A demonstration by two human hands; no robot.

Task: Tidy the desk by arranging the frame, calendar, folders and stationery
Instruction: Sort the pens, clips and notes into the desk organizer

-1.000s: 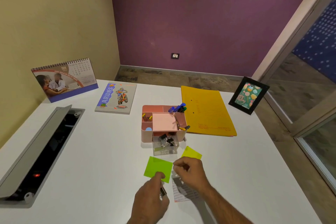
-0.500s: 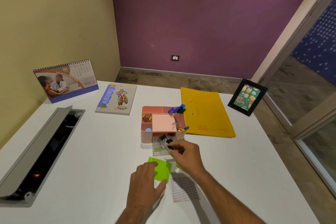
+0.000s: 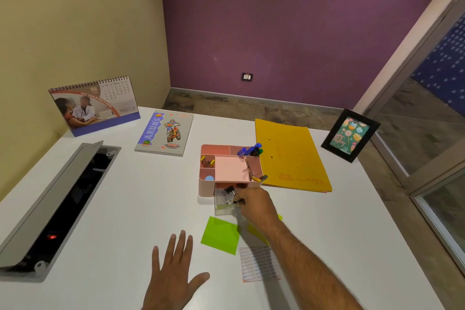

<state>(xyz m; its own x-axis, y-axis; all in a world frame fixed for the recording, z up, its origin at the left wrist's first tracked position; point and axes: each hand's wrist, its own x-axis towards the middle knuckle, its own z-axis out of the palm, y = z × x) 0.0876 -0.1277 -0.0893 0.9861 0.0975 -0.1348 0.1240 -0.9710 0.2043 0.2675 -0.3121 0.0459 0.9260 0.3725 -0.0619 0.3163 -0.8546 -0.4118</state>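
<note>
fingers of the right hand (image 3: pixel 254 205) are curled over the small clear plastic drawer (image 3: pixel 222 205) pulled out of the pink plastic desk organiser (image 3: pixel 230 171), pinching what looks like a small black binder clip (image 3: pixel 237 201) at the drawer's edge; the clip is mostly hidden, so that reading is a guess. left hand (image 3: pixel 173 269) lies flat on the white worktop (image 3: pixel 125 196), its fingers straight and spread, holding nothing.

binder clips are light, stiff and springy, so they are best taken by the black body, since the wire handles flip. the clear drawer probably slides easily and may shift when pushed. the square lime-green sticky note (image 3: pixel 220 235), just in front of the drawer, and a yellow one mostly under the right forearm are thin and limp, so lift them by an edge. a lined paper slip (image 3: pixel 259 263) lies near them.

well apart at the back are the spiral-bound desk calendar (image 3: pixel 94 106) standing upright, a notebook with a motorbike cover (image 3: pixel 164 133) lying flat, the yellow card folder (image 3: pixel 289 156) touching the organiser, and the black picture frame (image 3: pixel 349 134) standing near the worktop's right edge, where a knock could tip it off. an open grey cable hatch (image 3: pixel 50 204) gapes at the left.
</note>
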